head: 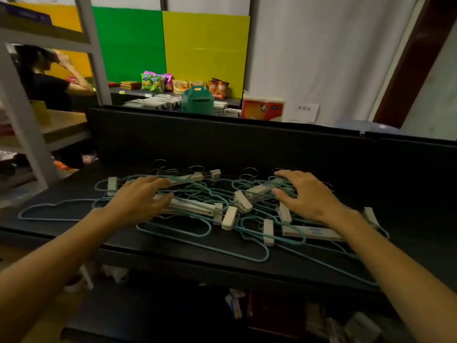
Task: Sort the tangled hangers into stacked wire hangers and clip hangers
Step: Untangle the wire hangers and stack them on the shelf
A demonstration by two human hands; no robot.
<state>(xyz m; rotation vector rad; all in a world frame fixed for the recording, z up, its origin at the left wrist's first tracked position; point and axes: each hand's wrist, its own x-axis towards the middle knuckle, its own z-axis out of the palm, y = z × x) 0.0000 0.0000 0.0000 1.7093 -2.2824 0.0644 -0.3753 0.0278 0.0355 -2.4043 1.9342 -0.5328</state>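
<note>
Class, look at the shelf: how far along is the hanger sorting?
Done: nothing visible; no separate stack has formed. In hand: the left hand and right hand are both spread over the tangled pile, fingers relaxed, gripping nothing clearly. Left: teal wire hangers and white clip hangers remain intertwined across the black shelf; all need separating and stacking.

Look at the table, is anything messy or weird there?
Yes. The teal wire hangers and white clip hangers lie jumbled in one tangle on the black table, not in stacks. One wire hanger sticks out alone at the left. Both hands hover spread over the pile.
</note>
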